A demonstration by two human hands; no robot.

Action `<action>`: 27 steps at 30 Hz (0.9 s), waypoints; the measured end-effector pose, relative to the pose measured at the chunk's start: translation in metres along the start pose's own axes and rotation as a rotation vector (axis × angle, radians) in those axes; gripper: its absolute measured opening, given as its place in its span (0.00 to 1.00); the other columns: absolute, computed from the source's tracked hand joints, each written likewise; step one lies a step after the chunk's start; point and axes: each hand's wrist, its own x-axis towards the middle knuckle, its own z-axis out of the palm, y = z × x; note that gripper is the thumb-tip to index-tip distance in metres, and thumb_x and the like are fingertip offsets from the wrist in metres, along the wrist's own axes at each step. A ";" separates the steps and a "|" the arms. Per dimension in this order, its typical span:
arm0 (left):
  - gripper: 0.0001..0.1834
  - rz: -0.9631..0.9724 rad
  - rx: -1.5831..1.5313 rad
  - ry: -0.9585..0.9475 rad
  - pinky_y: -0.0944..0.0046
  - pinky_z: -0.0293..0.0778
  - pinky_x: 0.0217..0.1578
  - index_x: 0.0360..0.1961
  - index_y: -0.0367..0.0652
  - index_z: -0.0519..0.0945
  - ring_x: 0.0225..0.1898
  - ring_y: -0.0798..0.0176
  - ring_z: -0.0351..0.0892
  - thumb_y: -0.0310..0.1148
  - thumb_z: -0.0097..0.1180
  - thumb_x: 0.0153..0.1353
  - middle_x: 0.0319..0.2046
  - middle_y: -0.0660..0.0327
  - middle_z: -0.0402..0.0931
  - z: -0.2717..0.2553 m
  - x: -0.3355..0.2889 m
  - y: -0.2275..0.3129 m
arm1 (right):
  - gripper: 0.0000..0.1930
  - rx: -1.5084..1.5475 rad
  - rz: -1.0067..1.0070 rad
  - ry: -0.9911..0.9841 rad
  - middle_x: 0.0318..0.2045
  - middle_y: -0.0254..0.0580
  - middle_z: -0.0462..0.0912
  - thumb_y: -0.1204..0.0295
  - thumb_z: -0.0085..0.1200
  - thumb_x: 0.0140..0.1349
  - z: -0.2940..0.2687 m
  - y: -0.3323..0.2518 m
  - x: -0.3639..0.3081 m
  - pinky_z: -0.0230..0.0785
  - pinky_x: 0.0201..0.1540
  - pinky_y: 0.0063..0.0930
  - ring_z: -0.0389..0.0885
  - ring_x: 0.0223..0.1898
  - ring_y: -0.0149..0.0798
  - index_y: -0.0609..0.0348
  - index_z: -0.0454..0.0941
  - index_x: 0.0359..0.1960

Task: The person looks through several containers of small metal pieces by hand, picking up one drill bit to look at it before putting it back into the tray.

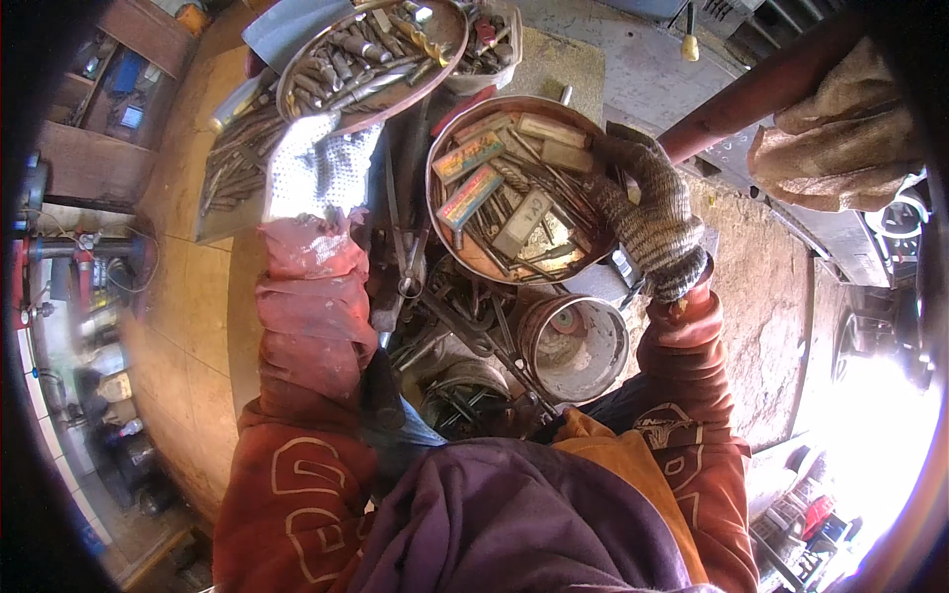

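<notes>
My right hand [647,212], in a grey and brown striped knit glove, grips the right rim of a round tin [435,212]. Inside lie thin drill bits, small orange-and-green boxes [469,196] and a pale labelled box [521,223]. My left hand [321,170], in a white glove washed out by glare, holds the near rim of a second round tray [457,40]; its fingers are mostly hidden at the rim. Thicker drill bits and metal cutters [356,54] fill that tray, which sits farther off to the left.
Long drill bits [237,158] lie in a pile left of my left glove. A white tub [504,69] of small parts stands beyond. Nearer me are an empty dirty bucket [593,346] and metal tools [474,336]. A reddish pipe [751,99] and brown cloth [835,148] are at right.
</notes>
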 end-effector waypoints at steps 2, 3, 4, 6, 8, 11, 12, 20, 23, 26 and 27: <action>0.25 0.004 -0.004 0.003 0.58 0.83 0.57 0.64 0.21 0.70 0.52 0.49 0.84 0.23 0.50 0.68 0.56 0.40 0.79 0.004 -0.001 0.003 | 0.20 0.002 0.017 -0.010 0.58 0.57 0.80 0.70 0.62 0.67 -0.002 -0.004 0.001 0.73 0.63 0.42 0.80 0.60 0.53 0.65 0.81 0.58; 0.25 0.004 -0.004 0.006 0.58 0.83 0.56 0.64 0.21 0.70 0.52 0.49 0.84 0.23 0.50 0.68 0.56 0.40 0.79 0.005 -0.001 0.003 | 0.20 0.000 0.013 -0.008 0.58 0.56 0.80 0.70 0.62 0.67 -0.003 -0.004 0.001 0.73 0.64 0.42 0.80 0.60 0.53 0.65 0.81 0.59; 0.25 0.002 -0.002 0.006 0.58 0.83 0.56 0.64 0.21 0.70 0.52 0.49 0.84 0.23 0.50 0.68 0.56 0.40 0.79 0.005 -0.002 0.003 | 0.20 -0.004 0.011 -0.008 0.58 0.56 0.80 0.70 0.62 0.68 -0.002 -0.002 0.000 0.73 0.64 0.42 0.81 0.60 0.53 0.65 0.81 0.59; 0.24 0.003 0.005 0.002 0.58 0.83 0.56 0.64 0.21 0.70 0.52 0.49 0.84 0.23 0.50 0.68 0.56 0.40 0.79 0.004 -0.001 0.001 | 0.21 0.028 -0.005 0.018 0.58 0.51 0.81 0.73 0.65 0.66 -0.001 0.001 -0.002 0.72 0.65 0.38 0.80 0.61 0.48 0.60 0.81 0.60; 0.24 0.010 0.009 0.012 0.58 0.83 0.56 0.64 0.21 0.70 0.52 0.49 0.84 0.23 0.50 0.68 0.56 0.40 0.79 0.003 -0.003 0.002 | 0.21 0.037 0.005 0.013 0.58 0.48 0.82 0.75 0.67 0.65 0.002 0.000 -0.001 0.72 0.65 0.36 0.80 0.61 0.45 0.58 0.82 0.61; 0.24 0.009 0.010 0.020 0.58 0.83 0.56 0.64 0.21 0.70 0.52 0.49 0.84 0.23 0.50 0.68 0.56 0.40 0.79 0.004 -0.004 0.000 | 0.21 0.024 0.044 -0.004 0.58 0.48 0.82 0.76 0.67 0.65 -0.001 -0.007 0.001 0.72 0.65 0.36 0.80 0.61 0.45 0.58 0.82 0.60; 0.24 0.007 -0.001 0.020 0.58 0.83 0.56 0.64 0.21 0.70 0.52 0.50 0.84 0.23 0.50 0.68 0.56 0.40 0.79 0.005 -0.002 0.002 | 0.21 0.038 0.042 0.006 0.58 0.48 0.82 0.76 0.67 0.65 -0.001 -0.005 0.000 0.72 0.65 0.36 0.80 0.62 0.45 0.58 0.82 0.60; 0.24 0.013 0.006 0.035 0.58 0.83 0.56 0.64 0.21 0.70 0.52 0.50 0.84 0.23 0.50 0.68 0.56 0.41 0.79 0.007 -0.001 0.000 | 0.21 0.113 0.104 -0.018 0.58 0.49 0.82 0.76 0.68 0.64 -0.004 -0.019 0.002 0.72 0.65 0.37 0.79 0.63 0.45 0.58 0.82 0.59; 0.24 0.021 0.003 0.045 0.58 0.83 0.56 0.64 0.21 0.70 0.52 0.50 0.84 0.23 0.50 0.69 0.56 0.41 0.79 0.008 0.001 0.001 | 0.21 0.058 0.044 -0.064 0.57 0.48 0.82 0.76 0.67 0.64 -0.008 -0.021 0.005 0.72 0.65 0.36 0.79 0.62 0.44 0.58 0.82 0.59; 0.24 0.023 0.022 0.023 0.58 0.83 0.57 0.64 0.21 0.70 0.52 0.50 0.83 0.23 0.50 0.69 0.56 0.41 0.79 0.000 0.003 0.002 | 0.21 0.066 0.026 0.020 0.57 0.48 0.82 0.76 0.67 0.64 -0.001 -0.005 -0.002 0.72 0.64 0.36 0.80 0.61 0.44 0.59 0.82 0.59; 0.24 0.017 0.049 0.000 0.58 0.82 0.57 0.64 0.21 0.70 0.53 0.49 0.83 0.23 0.50 0.69 0.56 0.41 0.79 -0.006 0.003 0.004 | 0.21 0.066 0.032 0.024 0.57 0.48 0.82 0.76 0.67 0.64 0.000 -0.006 -0.002 0.72 0.64 0.36 0.80 0.60 0.44 0.59 0.82 0.59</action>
